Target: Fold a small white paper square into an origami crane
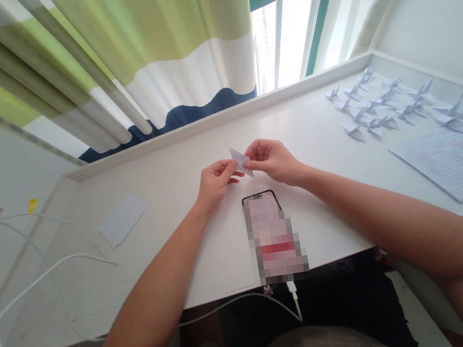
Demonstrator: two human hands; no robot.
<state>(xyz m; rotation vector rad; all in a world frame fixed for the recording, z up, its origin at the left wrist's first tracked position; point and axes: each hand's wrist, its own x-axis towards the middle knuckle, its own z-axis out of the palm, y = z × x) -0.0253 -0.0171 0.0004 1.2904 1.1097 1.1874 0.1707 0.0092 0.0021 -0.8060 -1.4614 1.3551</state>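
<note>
A small piece of folded white paper point(240, 159), pointed at its top and bottom, is held between my two hands above the white table. My left hand point(216, 182) pinches its left edge between thumb and fingers. On the other side, my right hand point(272, 160) grips it with the thumb in front and the fingers curled behind. Just below the hands lies a phone point(263, 209), its screen partly blurred out. Several folded white paper cranes point(385, 95) stand in loose rows at the table's right.
White paper sheets point(123, 220) lie at the left of the table point(161, 169). A lined, written page point(460, 159) rests at the right edge. White cables point(49, 267) cross the left side, and a charging plug point(292, 287) hangs by the front edge. Curtains point(175, 31) hang behind.
</note>
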